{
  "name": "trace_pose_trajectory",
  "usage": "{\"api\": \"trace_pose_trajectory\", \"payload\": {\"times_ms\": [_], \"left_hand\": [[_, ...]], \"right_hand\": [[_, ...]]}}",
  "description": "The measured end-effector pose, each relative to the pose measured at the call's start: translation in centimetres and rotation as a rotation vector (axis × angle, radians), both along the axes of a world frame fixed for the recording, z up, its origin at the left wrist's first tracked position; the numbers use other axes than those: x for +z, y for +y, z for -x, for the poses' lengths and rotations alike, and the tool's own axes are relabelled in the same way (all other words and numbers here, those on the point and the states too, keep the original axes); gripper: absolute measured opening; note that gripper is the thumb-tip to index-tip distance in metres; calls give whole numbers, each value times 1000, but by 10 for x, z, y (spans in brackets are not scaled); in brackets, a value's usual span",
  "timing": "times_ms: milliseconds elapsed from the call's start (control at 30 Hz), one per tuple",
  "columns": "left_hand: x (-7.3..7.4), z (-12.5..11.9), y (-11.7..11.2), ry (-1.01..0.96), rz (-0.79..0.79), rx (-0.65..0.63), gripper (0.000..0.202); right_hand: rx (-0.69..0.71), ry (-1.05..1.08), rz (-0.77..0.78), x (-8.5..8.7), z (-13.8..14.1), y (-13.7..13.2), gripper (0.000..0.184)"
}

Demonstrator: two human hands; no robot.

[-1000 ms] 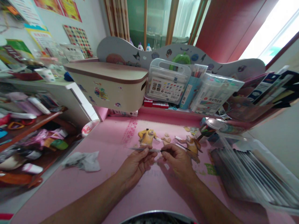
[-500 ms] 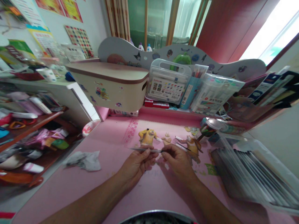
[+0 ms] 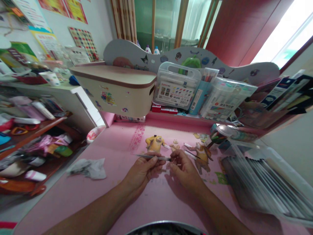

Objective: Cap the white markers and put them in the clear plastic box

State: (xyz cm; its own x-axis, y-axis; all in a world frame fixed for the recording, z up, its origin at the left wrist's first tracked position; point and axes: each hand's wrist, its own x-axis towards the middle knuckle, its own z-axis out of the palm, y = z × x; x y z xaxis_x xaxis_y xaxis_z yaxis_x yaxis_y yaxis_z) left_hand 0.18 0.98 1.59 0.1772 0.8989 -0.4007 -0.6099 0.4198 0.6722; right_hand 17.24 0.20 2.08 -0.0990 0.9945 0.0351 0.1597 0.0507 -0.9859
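My left hand point(image 3: 144, 171) is closed round a slim grey pen point(image 3: 149, 157), its thin point aimed left over the pink desk. At the pen's dark right end, the curled fingers of my right hand point(image 3: 187, 168) meet it, with thumb and forefinger a little apart. Whether anything small sits inside those fingers is hidden. Just beyond the right hand lie a white stick-like piece point(image 3: 187, 145) and a thin dark rod point(image 3: 193, 153) beside another white piece. Cartoon bears are printed on the desk top point(image 3: 117, 192) under them.
At right stands a clear plastic bin point(image 3: 288, 166) of many slim grey sticks, near a jar of pens point(image 3: 221, 132). A crumpled tissue point(image 3: 89, 168) lies at left. Marker cases point(image 3: 177, 88) and a beige lidded box point(image 3: 117, 94) line the shelf behind. A round metal rim point(image 3: 163, 222) shows in front.
My right thumb has eased slightly away from the forefinger at the pen's end. The left hand keeps its hold on the pen in nearly the same place.
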Motion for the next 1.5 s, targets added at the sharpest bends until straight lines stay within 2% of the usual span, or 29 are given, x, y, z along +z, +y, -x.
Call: {"api": "trace_pose_trajectory", "payload": {"times_ms": [100,200,267,400,500,633,700,767,867,1033,1167,1267,1400,1500], "left_hand": [[-1,0,1,11,-5,-4,9],[-3,-1,0,19,-13,-18,9],[-4,-1,0,24,-16,-36,9],[-6,-1,0,22,-50,-38,9],[-5,-2,0,27,-60,-29,10],[-4,-2,0,17,-58,-26,12],[-4,-2,0,21,-61,-23,13],[-4,-1,1,32,-67,-23,13],[-2,0,0,53,-54,-22,13],[1,-1,-1,54,-66,-23,16],[-1,-1,0,86,-63,-24,19],[-1,0,-1,103,-69,-35,23],[3,0,-3,93,-120,-61,24],[4,-1,-4,103,-146,-96,24]], "right_hand": [[-6,-122,-71,8,1,1,5],[49,-188,-150,12,0,3,19],[66,-159,-113,10,-2,3,23],[59,-77,25,3,-3,2,6],[53,-139,-27,4,-2,1,2],[52,-191,-102,10,-1,1,22],[57,-145,-45,10,0,0,19],[50,-82,27,8,0,0,7],[35,-65,37,7,1,0,4],[62,-151,-38,11,1,1,23],[72,5,98,8,1,-1,9],[66,-2,93,6,0,0,6],[86,-64,60,1,-3,3,15],[105,6,78,-9,-2,4,22]]}}
